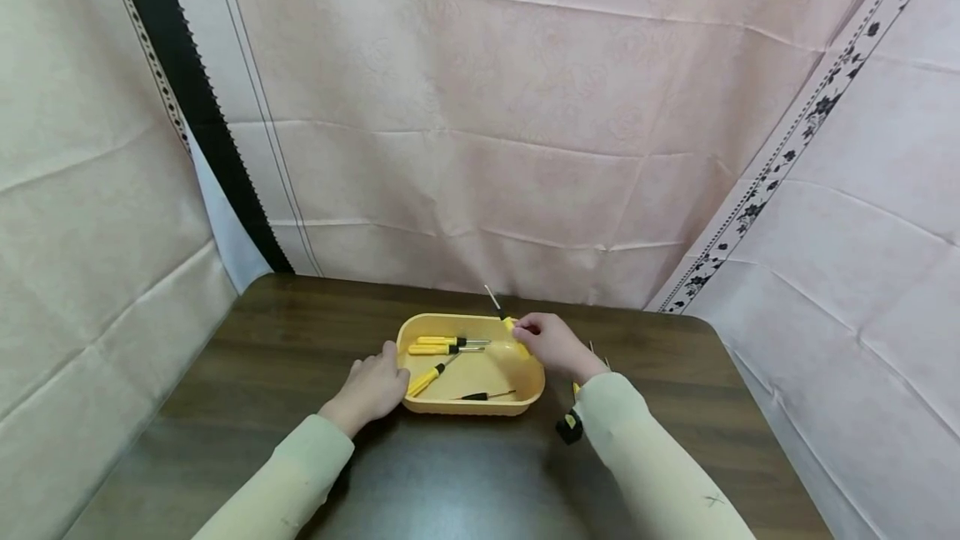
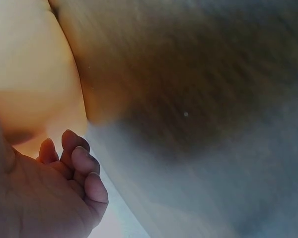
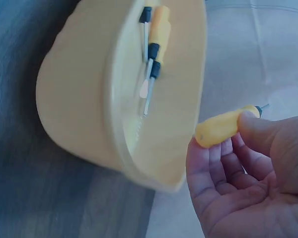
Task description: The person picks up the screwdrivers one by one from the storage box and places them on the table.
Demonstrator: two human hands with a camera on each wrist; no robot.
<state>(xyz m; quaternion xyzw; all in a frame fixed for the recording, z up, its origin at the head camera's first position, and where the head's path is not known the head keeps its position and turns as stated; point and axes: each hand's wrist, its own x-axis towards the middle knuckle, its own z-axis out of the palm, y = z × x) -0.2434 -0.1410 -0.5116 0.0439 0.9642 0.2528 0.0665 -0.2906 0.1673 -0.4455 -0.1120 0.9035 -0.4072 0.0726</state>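
A cream-yellow plastic basket [image 1: 468, 408] stands on the wooden table. My left hand [image 1: 371, 386] holds its left end, the thumb at the rim; in the left wrist view the fingers [image 2: 84, 166] curl beside the outer wall. My right hand [image 1: 553, 346] pinches a yellow-handled screwdriver [image 3: 221, 128] between thumb and fingers, over the basket's back right part. Its thin shaft [image 1: 492, 299] points up and away. Inside the basket, two yellow screwdrivers [image 1: 431, 349] lie side by side at the back left. Another yellow screwdriver [image 1: 423, 379] slants at the left, and a small black-handled screwdriver [image 1: 476, 397] lies near the front wall.
A black-and-yellow object [image 1: 570, 427] sits on the table [image 1: 450, 482] beside my right forearm. Thin metal shafts and a bit of yellow [image 1: 576, 390] show behind that wrist, mostly hidden. A pale curtain [image 1: 465, 190] hangs behind the table's far edge.
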